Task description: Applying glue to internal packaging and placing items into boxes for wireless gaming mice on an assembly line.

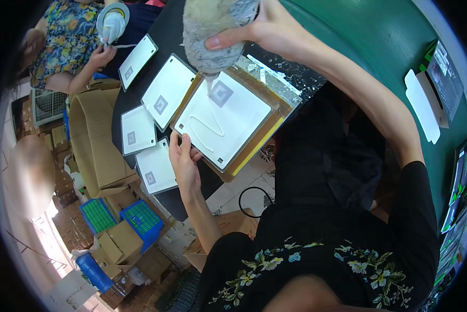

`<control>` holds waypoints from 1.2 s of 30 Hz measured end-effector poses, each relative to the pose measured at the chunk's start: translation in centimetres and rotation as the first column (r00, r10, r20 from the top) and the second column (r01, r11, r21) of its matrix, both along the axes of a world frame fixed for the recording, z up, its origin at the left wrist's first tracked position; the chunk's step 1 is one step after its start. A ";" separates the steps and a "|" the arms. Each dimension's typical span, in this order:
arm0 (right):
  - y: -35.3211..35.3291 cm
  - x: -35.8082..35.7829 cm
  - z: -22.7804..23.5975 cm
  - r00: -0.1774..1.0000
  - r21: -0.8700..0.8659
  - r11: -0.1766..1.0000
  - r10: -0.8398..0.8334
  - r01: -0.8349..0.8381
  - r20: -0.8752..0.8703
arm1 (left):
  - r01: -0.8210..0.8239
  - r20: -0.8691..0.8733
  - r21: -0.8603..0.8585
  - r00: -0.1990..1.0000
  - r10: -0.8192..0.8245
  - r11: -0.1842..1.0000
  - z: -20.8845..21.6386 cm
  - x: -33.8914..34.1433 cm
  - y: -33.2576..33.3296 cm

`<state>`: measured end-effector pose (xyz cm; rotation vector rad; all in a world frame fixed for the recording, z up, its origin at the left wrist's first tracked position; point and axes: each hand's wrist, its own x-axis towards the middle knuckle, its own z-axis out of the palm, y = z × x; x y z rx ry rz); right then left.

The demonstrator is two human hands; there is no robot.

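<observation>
White rectangular panel with a thin dark rim [238,117] sits tilted on a brown, yellow-edged board [258,138] in front of me, and a thin white zigzag bead [223,135] lies across its face. My right hand [262,30] is clenched around a plump, grey-smeared soft bag [207,34], its thumb pressed into the side; the fingers behind are hidden. The bag's narrow pale nozzle [210,82] points down by the printed grey square, though I cannot tell whether its tip touches. My left hand [186,164] grips the panel at its left corner, thumb against the edge and some fingers out of sight beneath. Squeezing too hard would, I judge, drop a thick blob, while uneven pressure could thin or break the line. If my left grip slackens, the tilted panel could slide and pull the bead crooked. That thumb is also close enough to smear it if it strays inward. Dried crust on the bag might flake onto the clean face, and a careless elbow could nudge the other white panels [173,86] on the black table [168,36].
</observation>
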<state>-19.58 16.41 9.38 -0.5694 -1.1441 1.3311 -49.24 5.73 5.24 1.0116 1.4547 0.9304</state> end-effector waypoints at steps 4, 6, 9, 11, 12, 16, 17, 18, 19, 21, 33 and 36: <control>-2.1 2.8 0.5 0.993 -0.037 0.994 0.103 -0.101 0.059 | -0.039 -0.030 0.011 0.999 0.040 0.999 0.5 0.6 -0.2; -1.7 3.1 0.7 0.992 0.008 0.996 0.091 -0.092 0.085 | -0.031 -0.027 0.019 0.999 0.032 0.999 0.5 0.5 -0.1; -0.1 2.9 0.5 0.994 0.072 0.997 0.011 -0.019 0.112 | 0.000 -0.042 0.006 0.999 0.001 1.000 0.1 0.3 -0.2; 0.8 3.1 0.3 0.999 0.119 0.992 -0.031 0.031 -0.007 | -0.027 -0.023 0.008 0.999 0.027 1.000 0.1 0.6 -0.4; 1.0 3.5 0.1 0.999 0.293 0.956 -0.025 0.035 -0.037 | 0.000 0.006 0.001 1.000 0.000 1.000 0.2 0.4 -0.2; -2.0 6.0 -0.9 0.976 0.124 0.992 -0.017 -0.011 0.218 | 0.191 0.204 0.007 0.961 -0.189 0.981 0.7 0.0 -0.7; -2.1 6.0 -0.7 0.976 0.117 0.993 -0.034 0.009 0.215 | 0.210 0.203 -0.001 0.957 -0.206 0.978 0.6 -0.2 -1.0; -2.2 6.2 -0.3 0.974 0.124 0.991 -0.068 0.042 0.218 | 0.157 0.222 0.052 0.961 -0.165 0.986 1.0 0.5 -1.3; -2.3 6.4 0.1 0.970 0.132 0.988 -0.101 0.073 0.219 | 0.101 0.243 0.104 0.962 -0.123 0.990 1.2 1.0 -1.5; -1.6 7.6 -0.2 0.948 0.075 0.978 -0.208 0.196 0.241 | 0.093 0.261 0.135 0.957 -0.126 0.986 0.5 0.6 -1.7; 4.5 5.4 -7.5 0.283 0.000 0.954 -0.089 0.300 0.955 | 0.043 0.206 0.320 0.972 -0.114 0.946 4.0 -0.4 -5.0; 2.2 9.2 -5.5 0.423 -0.110 0.948 -0.028 0.298 0.905 | 0.138 0.147 0.368 0.968 -0.204 0.920 4.5 2.0 -5.2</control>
